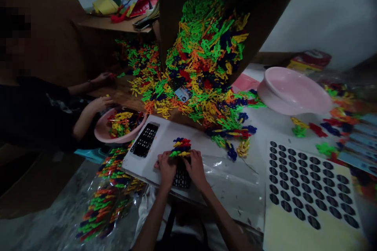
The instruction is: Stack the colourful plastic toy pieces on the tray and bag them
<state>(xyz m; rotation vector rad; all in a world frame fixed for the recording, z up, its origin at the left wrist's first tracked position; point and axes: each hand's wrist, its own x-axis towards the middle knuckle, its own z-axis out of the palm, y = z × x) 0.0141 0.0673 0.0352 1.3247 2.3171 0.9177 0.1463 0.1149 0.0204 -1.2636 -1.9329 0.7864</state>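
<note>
A small stack of coloured plastic clips [180, 147], blue, red, yellow and green, lies crosswise between my hands at the middle of the white work board [165, 133]. My left hand [166, 168] has its fingers closed on the stack's left end. At the right end, my right hand [194, 167] presses its thumb and fingers against the same stack. Beneath my hands is a black slotted tray [181, 178], partly covered by them. Another black slotted tray [145, 140] rests on the board to the left. The clips' exact shape is too small to make out.
A large heap of loose clips [203, 70] spills from a cardboard box ahead. On the right are a pink basin [294, 90] and a sheet of black oval stickers [309, 184]. At left, a person's hands [101, 104] are by a pink bowl [101, 129]; bagged clips [100, 208] lie below.
</note>
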